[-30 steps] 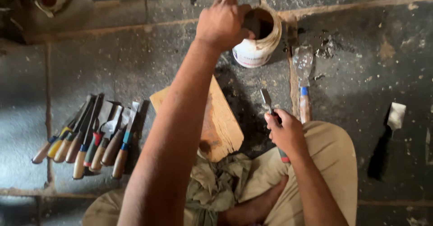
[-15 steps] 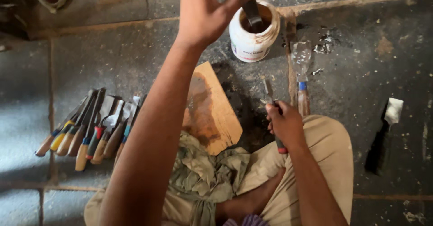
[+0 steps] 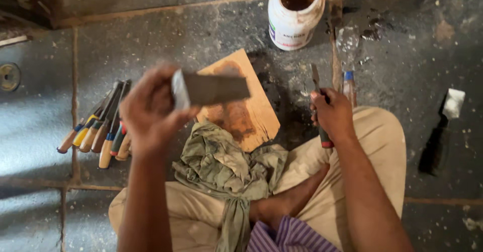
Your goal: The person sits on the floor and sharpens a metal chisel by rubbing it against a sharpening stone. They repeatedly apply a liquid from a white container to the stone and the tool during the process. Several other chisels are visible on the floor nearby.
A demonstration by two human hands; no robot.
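Head view: left hand (image 3: 151,112) grips a dark flat block (image 3: 210,89) above the wooden board (image 3: 240,112); right hand (image 3: 332,115), right of the board, clasps a chisel (image 3: 318,93).

White jar (image 3: 295,18), olive rag (image 3: 226,166), purple-striped cloth (image 3: 287,237)

One package only: white plastic jar (image 3: 296,13), round and squat, standing upright and lidless on the stone floor (image 3: 151,35) at top centre. Dark brown contents visible through wide open mouth, rim stained brown. Printed label (image 3: 289,33) wrapped round lower wall: white ground, with a narrow strip of green, red and blue at its left edge. Just beyond far corner of wooden board (image 3: 251,116). No signs, no screens anywhere.
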